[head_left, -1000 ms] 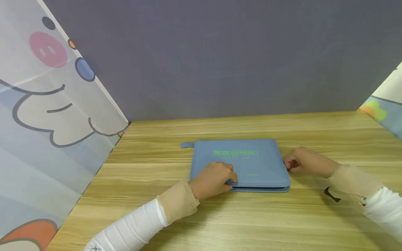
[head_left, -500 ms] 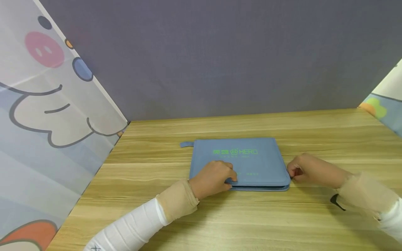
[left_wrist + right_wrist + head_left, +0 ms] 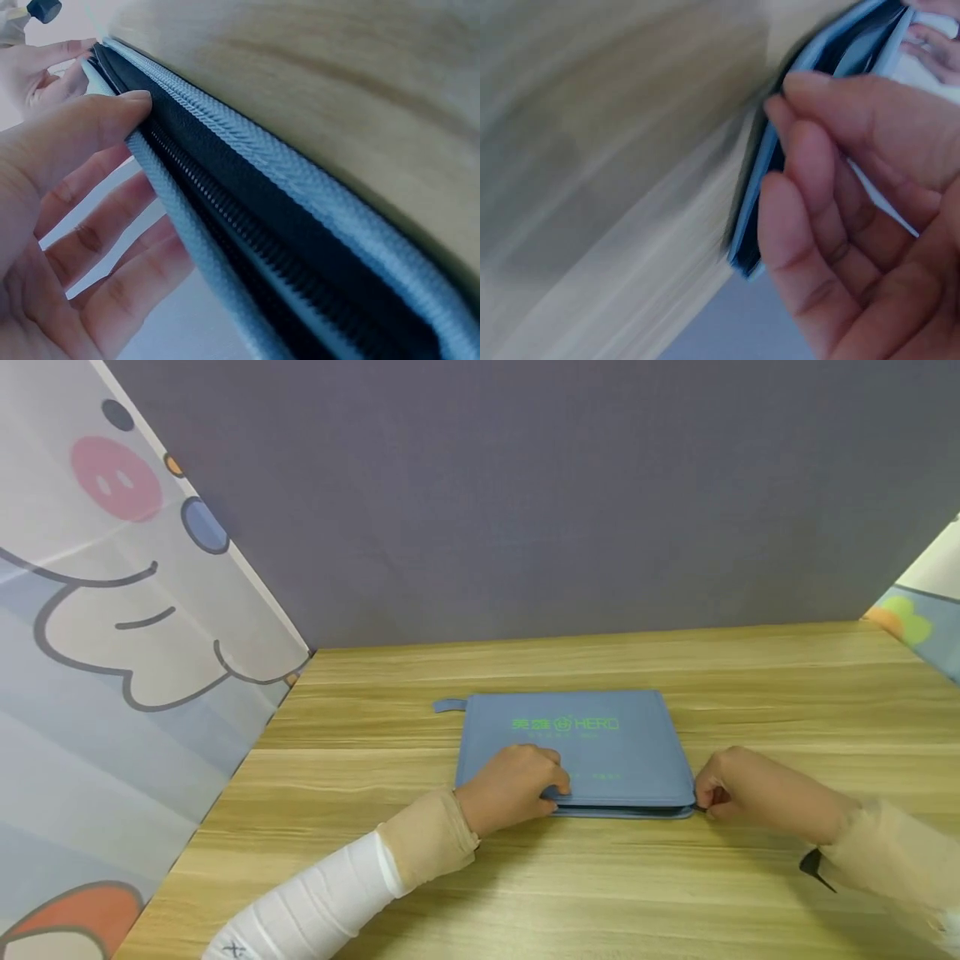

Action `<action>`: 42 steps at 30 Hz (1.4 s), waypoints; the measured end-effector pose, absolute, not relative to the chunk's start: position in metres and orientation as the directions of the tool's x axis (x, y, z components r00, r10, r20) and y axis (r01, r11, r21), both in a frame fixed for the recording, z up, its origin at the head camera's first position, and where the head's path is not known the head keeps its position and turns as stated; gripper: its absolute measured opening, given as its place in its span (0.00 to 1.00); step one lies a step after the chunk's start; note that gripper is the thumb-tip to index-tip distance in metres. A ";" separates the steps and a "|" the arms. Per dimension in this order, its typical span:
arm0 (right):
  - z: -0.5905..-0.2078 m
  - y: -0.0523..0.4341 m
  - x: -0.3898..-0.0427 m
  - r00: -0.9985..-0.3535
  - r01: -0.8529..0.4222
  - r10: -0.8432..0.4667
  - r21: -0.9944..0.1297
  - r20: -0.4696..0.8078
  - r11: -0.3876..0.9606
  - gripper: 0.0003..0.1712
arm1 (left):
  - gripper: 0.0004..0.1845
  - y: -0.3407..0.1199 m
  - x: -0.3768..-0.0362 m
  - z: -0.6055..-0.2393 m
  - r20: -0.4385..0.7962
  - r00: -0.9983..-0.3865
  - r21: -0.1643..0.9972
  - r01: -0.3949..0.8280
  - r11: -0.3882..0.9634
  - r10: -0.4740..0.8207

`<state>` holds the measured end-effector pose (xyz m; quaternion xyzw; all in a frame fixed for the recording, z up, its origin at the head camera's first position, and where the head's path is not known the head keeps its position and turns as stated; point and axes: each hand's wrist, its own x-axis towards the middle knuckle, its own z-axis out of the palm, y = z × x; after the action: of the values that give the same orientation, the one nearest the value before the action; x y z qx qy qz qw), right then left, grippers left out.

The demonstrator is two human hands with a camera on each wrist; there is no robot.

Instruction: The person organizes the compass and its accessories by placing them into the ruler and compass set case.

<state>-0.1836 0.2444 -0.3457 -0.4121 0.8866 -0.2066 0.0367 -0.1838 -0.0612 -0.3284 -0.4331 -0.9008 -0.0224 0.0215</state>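
Note:
A blue zippered case [image 3: 637,747] with green lettering and the word HERO lies flat on the wooden table. My left hand [image 3: 513,789] grips its near edge, thumb at the zip opening and fingers spread over the cover. Along that edge the black zipper teeth [image 3: 225,210] stand parted in the left wrist view. At the near right corner my right hand [image 3: 765,793] pinches the zipper pull, mostly hidden by the fingers. Thumb and forefinger meet right at the case's edge in the right wrist view, where the right hand [image 3: 855,195] covers part of the opening.
A blue fabric tab [image 3: 450,705] sticks out at the case's far left corner. Behind the wooden table [image 3: 360,827] rises a grey panel [image 3: 570,510]. A cartoon-printed curtain [image 3: 150,577] runs along the left side, and another printed one shows at the right.
My right hand has slid toward me along the case's right side, from about its middle to the near corner. The left hand and the case have stayed in place.

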 end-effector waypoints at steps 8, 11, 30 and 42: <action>-0.348 0.237 -0.171 -0.696 -0.712 -0.698 -0.289 0.167 0.640 0.29 | 0.10 -0.060 -0.186 -0.329 0.061 -0.614 0.027 0.789 0.613 0.787; -0.349 0.233 -0.167 -0.701 -0.708 -0.690 -0.283 0.178 0.647 0.28 | 0.10 -0.059 -0.187 -0.329 0.065 -0.609 0.033 0.793 0.608 0.790; -0.342 0.173 -0.155 -0.735 -0.675 -0.661 -0.266 0.153 0.688 0.31 | 0.09 -0.060 -0.187 -0.329 0.061 -0.602 0.043 0.798 0.601 0.796; -0.341 0.153 -0.158 -0.723 -0.679 -0.675 -0.336 0.147 0.653 0.30 | 0.10 -0.062 -0.186 -0.330 0.062 -0.607 0.037 0.795 0.606 0.793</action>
<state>-0.1577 0.1529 -0.3409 -0.3723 0.9092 -0.1864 -0.0045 -0.1864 -0.0618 -0.3299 -0.4430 -0.8958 -0.0303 0.0195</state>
